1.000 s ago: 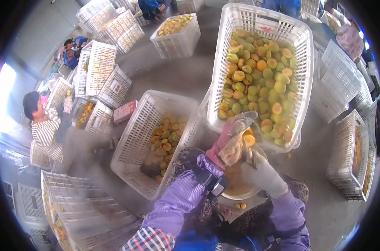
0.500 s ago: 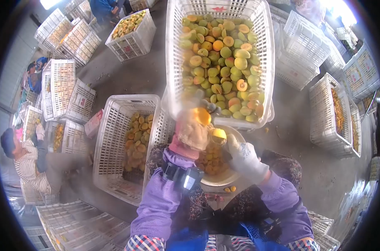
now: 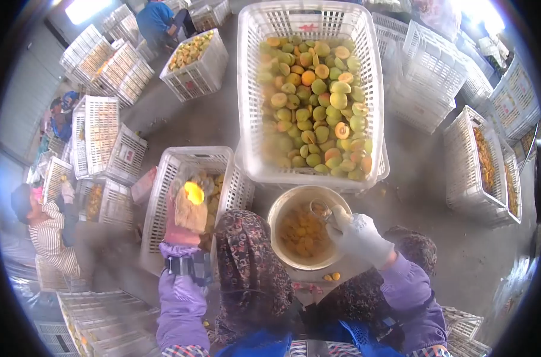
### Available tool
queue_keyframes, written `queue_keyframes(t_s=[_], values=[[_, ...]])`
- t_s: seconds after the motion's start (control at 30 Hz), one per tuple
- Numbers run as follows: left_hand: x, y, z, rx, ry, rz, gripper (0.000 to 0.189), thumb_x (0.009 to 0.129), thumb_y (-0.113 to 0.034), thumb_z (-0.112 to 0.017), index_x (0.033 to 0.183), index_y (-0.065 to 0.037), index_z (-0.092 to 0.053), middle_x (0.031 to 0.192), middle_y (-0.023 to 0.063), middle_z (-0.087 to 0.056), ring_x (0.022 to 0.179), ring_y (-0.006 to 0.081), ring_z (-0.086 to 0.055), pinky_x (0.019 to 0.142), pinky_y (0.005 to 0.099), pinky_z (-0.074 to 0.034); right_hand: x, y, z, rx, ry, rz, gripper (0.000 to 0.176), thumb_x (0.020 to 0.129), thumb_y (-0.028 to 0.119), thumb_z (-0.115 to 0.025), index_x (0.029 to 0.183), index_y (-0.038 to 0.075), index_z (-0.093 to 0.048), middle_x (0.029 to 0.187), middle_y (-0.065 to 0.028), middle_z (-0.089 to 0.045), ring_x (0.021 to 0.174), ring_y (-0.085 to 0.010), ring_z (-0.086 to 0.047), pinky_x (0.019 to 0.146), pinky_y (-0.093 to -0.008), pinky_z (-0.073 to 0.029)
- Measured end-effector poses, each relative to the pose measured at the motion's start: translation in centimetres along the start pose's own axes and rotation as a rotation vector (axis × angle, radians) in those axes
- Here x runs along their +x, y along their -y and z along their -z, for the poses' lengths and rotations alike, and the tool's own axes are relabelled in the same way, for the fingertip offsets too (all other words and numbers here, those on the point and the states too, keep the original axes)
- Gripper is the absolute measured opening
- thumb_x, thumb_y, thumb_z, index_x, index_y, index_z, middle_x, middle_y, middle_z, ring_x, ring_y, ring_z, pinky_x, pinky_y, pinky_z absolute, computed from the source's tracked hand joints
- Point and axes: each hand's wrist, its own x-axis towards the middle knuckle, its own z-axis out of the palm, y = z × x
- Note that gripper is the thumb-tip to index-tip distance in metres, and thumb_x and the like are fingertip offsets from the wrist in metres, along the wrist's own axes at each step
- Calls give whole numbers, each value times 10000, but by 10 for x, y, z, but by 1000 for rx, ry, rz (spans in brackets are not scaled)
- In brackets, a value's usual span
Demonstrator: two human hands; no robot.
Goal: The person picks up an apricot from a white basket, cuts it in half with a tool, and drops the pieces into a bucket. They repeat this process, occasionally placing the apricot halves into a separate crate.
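Left hand (image 3: 188,215), left of basin (image 3: 273,233): holding apricot half (image 3: 193,193) over crate (image 3: 190,151) | right hand (image 3: 361,237), above basin: gripping ring-ended tool (image 3: 327,215)

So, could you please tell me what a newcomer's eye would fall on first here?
Probably the white plastic crate of green and orange apricots at top centre. Below, the gloved right hand holds a looped tool over a pot of orange pieces. At left, a bright yellow fruit piece shows at the gloved left hand, over a second crate.
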Motion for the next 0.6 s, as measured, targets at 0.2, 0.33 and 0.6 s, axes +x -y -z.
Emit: queue_keyframes(t_s=[0.2,0.33,0.6], values=[[21,9,9,-835,597,660,442,853,-287,-636,1181,6,-593,1132,221,-624,1107,361,-566,978,404,-422,-7,5,18,30,-21,-22,210,863,159,-587,986,8,-508,601,-107,-591,539,-303,-618,494,-408,-492],[99,-35,-2,-1154,692,436,449,867,-279,-629,1202,16,-586,1182,184,-620,1089,287,-591,956,394,-441,-11,0,22,-3,-83,0,173,845,119,-611,958,32,-513,566,-77,-561,492,-271,-602,458,-382,-472],[178,-152,-112,-622,1265,76,395,855,-286,-635,1144,-17,-617,1042,161,-662,958,258,-633,881,389,-501,-10,6,39,-6,-21,-128,157,810,84,-630,926,64,-526,600,-53,-594,508,-269,-608,459,-373,-473]])
